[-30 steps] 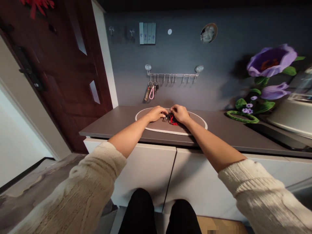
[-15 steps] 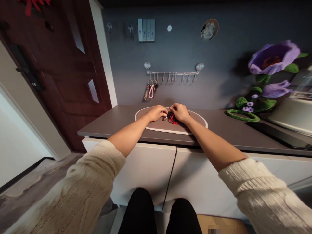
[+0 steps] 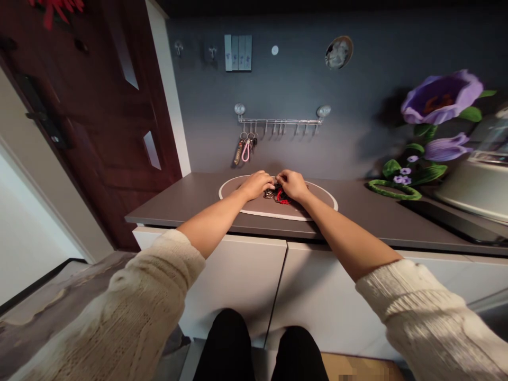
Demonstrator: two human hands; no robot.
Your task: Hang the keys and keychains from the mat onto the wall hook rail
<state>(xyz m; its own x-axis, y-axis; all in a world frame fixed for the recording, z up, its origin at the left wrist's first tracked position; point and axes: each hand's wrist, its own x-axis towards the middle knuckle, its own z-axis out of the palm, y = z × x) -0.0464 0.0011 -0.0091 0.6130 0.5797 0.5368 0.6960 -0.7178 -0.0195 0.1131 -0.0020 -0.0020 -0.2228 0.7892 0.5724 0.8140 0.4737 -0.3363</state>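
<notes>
My left hand (image 3: pixel 259 183) and my right hand (image 3: pixel 292 183) come together over an oval mat (image 3: pixel 254 209) with a pale rim. Between them lies a small bunch of keys (image 3: pixel 269 194) with metal rings and dark pieces, and a bright red cord (image 3: pixel 282 198) hangs at its right side. The left fingers are bent and closed at the bunch's left edge. Thumb and fingers of the right hand pinch at its upper part. My fingers cover much of the bunch, so single keys are hard to make out.
Behind the mat, a clear hook rail (image 3: pixel 280 121) on the wall carries keys with a pink loop strap (image 3: pixel 246 151). Purple fabric flowers (image 3: pixel 442 98) and a pale domed object (image 3: pixel 472 185) stand right on the counter (image 3: pixel 357 211). A dark red door (image 3: pixel 99 116) is left.
The view has tilted up very slightly. Both hands stay at the bunch of keys, with only small finger movements.
</notes>
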